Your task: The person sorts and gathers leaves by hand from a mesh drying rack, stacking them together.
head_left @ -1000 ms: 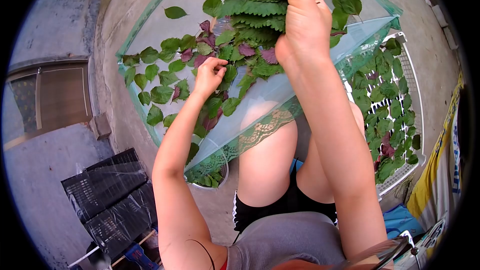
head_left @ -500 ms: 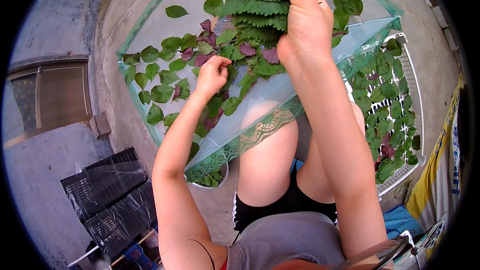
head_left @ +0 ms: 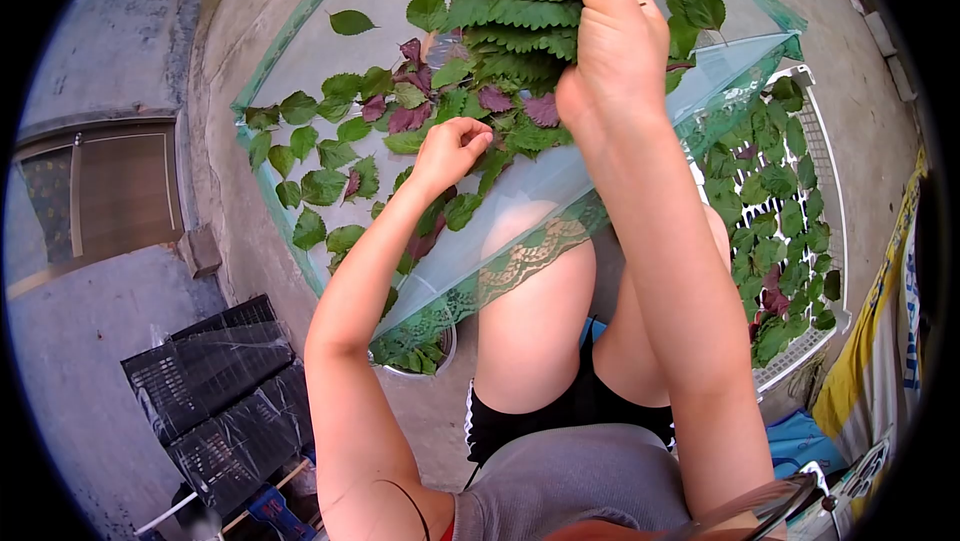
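Note:
My right hand (head_left: 615,36) is wrapped round a thick stack of green serrated leaves (head_left: 510,11), thumb on top, near the top edge of the view. Lower and to the left, my left hand (head_left: 452,153) is closed, thumb and fingertips pinched together among the loose leaves; whatever is between them is too small to make out. Loose green leaves (head_left: 323,187) and a few purple ones (head_left: 409,119) lie scattered on a pale mesh cloth (head_left: 300,51) with a green lace border. Part of the cloth drapes over my knee.
A white plastic crate (head_left: 826,166) with more leaves stands at the right. Below the cloth's lace edge is a round container (head_left: 447,346) with leaves. Black trays (head_left: 215,371) in clear plastic lie lower left. A yellow and white cloth (head_left: 862,371) hangs at the far right.
My left hand has moved right across the loose leaves, its fingers still pinched. My right hand and the stack have shifted very slightly right.

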Tool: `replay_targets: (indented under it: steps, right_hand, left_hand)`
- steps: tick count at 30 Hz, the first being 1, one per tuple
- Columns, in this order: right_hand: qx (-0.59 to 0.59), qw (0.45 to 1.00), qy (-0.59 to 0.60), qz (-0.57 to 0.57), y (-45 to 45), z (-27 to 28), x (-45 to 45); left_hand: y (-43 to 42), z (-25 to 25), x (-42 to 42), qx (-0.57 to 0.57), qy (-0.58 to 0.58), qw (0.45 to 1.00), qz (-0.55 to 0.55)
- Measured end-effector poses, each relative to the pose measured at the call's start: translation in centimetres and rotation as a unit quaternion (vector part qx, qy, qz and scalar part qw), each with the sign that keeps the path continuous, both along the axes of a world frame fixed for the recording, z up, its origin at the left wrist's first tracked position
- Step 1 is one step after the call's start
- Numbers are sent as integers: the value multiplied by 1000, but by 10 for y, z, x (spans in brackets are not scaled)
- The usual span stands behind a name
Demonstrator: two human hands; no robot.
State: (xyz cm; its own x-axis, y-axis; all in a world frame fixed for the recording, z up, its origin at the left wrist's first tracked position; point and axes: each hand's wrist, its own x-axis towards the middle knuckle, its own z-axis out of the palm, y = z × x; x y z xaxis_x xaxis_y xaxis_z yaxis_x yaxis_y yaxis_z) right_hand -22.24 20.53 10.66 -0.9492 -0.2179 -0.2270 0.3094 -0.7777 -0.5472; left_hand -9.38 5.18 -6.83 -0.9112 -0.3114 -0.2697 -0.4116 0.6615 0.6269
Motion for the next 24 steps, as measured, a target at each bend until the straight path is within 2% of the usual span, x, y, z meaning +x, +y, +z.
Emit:
replay_targets:
  steps: [2,6,8,20,24]
  right_hand:
    - [-2,1000,-5,3,0,0,0]
    - [-22,1000,-6,12,0,1,1]
    - [-16,1000,-6,13,1,2,1]
    - [2,1000,5,2,0,-2,-1]
    - [-1,1000,2,2,1,-1,-1]
  left_hand:
    - [4,2,-5,88,2,995,53]
    - [11,5,-12,168,-14,985,42]
    - [13,4,-13,259,4,966,-1]
    - [25,13,-17,317,12,948,21]
    - [22,10,-17,274,20,961,29]
